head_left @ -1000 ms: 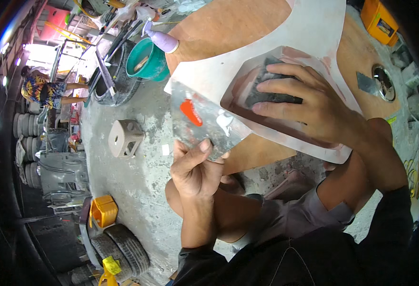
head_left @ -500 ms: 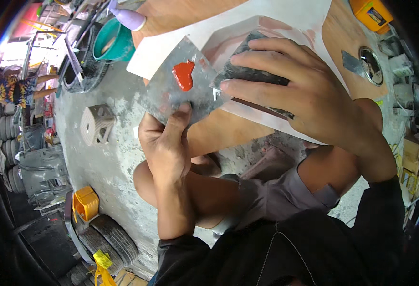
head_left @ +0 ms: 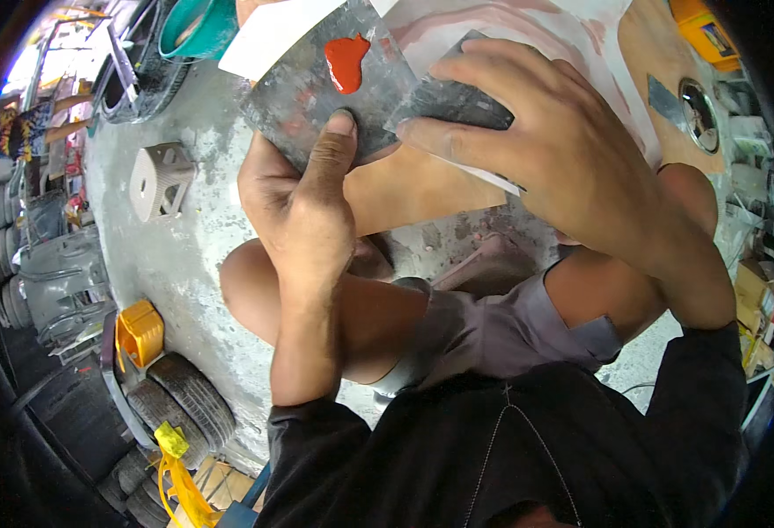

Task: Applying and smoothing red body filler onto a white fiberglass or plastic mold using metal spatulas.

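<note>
My left grip holds a grey plate by its near edge, thumb on top, with red paste lying on the plate's far half. My right grip holds a dark spreader just right of the plate, one corner at its edge; whether they touch, I cannot tell. A pale stool stands on the floor, left of the plate.

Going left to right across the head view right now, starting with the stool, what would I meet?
Pale stool, left hand holding a grey plate, right hand holding a dark flat piece, round shiny-rimmed dish.
</note>
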A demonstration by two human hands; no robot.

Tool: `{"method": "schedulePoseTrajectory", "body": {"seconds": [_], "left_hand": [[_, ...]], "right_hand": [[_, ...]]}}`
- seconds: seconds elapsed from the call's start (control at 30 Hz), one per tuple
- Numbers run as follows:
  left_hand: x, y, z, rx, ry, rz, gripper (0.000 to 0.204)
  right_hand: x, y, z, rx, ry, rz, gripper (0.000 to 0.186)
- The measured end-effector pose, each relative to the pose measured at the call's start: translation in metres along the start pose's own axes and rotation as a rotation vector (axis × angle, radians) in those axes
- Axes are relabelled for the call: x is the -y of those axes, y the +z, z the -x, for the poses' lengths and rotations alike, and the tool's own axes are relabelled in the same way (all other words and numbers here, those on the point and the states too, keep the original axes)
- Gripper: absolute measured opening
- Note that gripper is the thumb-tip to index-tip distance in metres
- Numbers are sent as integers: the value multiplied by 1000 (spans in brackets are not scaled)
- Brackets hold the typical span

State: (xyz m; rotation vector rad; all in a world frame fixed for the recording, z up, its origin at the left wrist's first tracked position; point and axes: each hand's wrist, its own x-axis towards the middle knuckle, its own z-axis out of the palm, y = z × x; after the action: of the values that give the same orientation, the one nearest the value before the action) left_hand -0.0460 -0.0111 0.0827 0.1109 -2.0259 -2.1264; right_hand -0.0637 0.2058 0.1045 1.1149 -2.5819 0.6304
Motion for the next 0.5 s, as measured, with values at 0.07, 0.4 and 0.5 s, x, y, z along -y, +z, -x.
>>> {"method": "schedulePoseTrajectory", "body": {"seconds": [0.07,0.4,0.5], "left_hand": [[-5,0,-2,-10,20,33,20],[-23,-21,-8,72,-24,551,42],[-19,-15,-3,132,-247,726,39]], "right_hand": [[4,-4,0,32,-8,40,36],[-6,-13,-6,-112,-111,-178,38],[3,-7,-9,-316,-307,-379,46]]}}
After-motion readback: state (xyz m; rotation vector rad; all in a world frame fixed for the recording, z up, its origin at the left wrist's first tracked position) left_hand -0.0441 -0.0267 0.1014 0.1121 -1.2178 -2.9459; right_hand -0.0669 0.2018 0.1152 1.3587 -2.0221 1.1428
